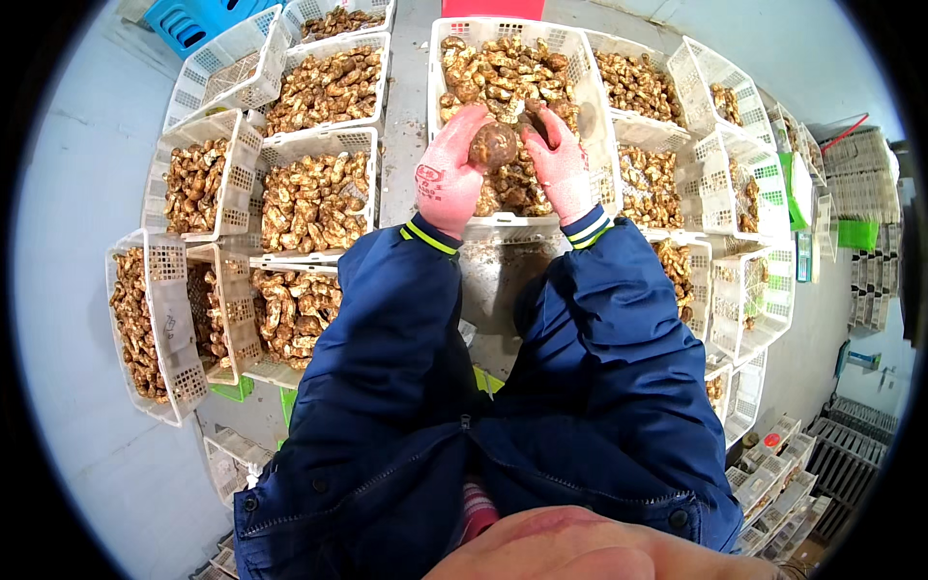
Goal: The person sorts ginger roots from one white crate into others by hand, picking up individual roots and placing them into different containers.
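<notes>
My left hand (451, 172), in a pink glove bearing printed writing, holds a large mushroom with a round brown cap (494, 147). Close to its right is my right hand (558, 168), also in a pink glove, its fingers curled forward and dark at the tips. Whether those tips grip a dark mushroom or are only soiled cannot be made out. Both hands are over a white plastic crate (602, 145) that holds many brown and cream mushrooms (507, 69), which look like matsutake.
White perforated crates of mushrooms stand in rows at left (315, 196) and right (649, 185), some tilted on others. A blue plastic stool (181, 25) is at the upper left, and a red container (493, 7) is beyond the middle crate. Stacked crates (859, 174) stand far right.
</notes>
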Motion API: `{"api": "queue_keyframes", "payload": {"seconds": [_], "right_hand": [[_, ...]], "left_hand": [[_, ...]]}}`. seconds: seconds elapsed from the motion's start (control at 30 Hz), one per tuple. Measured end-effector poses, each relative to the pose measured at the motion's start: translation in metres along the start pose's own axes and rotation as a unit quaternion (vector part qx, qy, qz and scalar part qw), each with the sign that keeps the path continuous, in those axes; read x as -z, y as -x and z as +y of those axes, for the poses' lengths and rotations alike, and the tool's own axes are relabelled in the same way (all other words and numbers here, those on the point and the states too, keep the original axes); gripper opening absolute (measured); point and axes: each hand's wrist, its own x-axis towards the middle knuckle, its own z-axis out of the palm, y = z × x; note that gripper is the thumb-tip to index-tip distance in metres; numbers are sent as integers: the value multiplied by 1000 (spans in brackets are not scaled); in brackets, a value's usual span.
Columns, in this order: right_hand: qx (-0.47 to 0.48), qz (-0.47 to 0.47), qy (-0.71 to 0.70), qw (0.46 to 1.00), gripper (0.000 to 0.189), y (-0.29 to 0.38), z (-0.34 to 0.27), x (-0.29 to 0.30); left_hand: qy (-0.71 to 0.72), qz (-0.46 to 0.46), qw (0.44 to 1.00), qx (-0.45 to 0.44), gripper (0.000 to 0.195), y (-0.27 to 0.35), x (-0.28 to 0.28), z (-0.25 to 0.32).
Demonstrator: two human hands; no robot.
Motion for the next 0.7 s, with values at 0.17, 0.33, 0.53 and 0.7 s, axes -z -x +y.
{"api": "queue_keyframes", "payload": {"seconds": [0.17,0.33,0.53,0.7], "right_hand": [[12,-11,-4,1000,39,-2,5,7],[18,6,53,998,32,-17,10,27],[-15,26,78,996,31,-30,42,52],[-23,-41,15,999,35,-38,38,33]], "left_hand": [[-56,-23,998,-22,48,0,1,9],[309,133,913,229,32,2,23,-8],[612,274,659,342,42,-10,118,-74],[503,270,772,279,50,-7,105,-53]]}}
